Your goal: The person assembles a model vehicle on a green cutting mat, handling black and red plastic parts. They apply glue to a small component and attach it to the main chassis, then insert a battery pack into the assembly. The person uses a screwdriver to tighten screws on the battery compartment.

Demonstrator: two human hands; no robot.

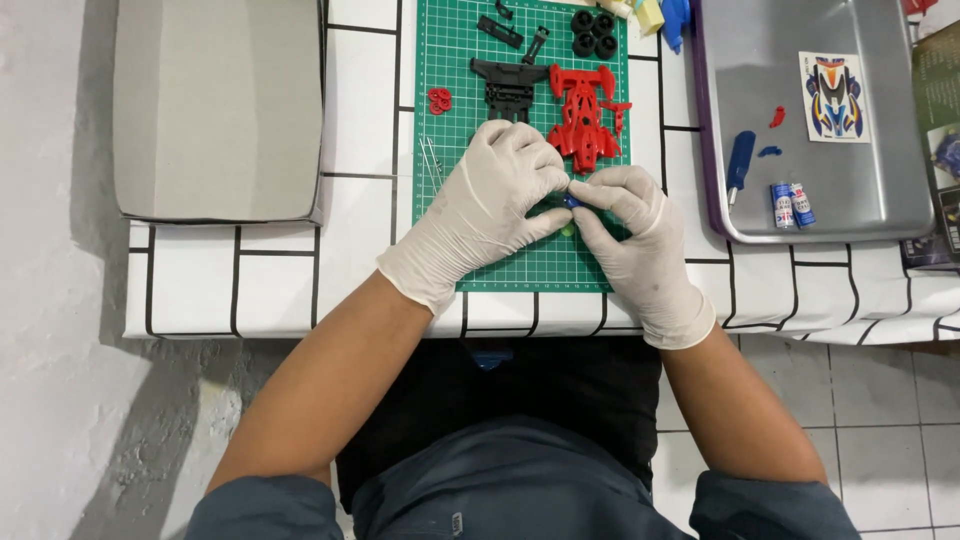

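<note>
Both hands wear white gloves and meet over the green cutting mat point(455, 60). My left hand point(485, 200) and my right hand point(635, 235) pinch together on a small blue part point(571, 201), with a bit of yellow-green showing just below it. Most of that part is hidden by the fingertips. Just beyond the hands lies a red toy car body point(583, 115), and next to it a black chassis point(508, 85).
Small red gears point(439, 100), thin metal pins point(431, 160) and black tyres point(594, 33) lie on the mat. A metal tray point(860, 200) at right holds a blue screwdriver point(740, 160), two batteries point(791, 204) and a sticker sheet point(834, 96). A grey box point(218, 105) sits at left.
</note>
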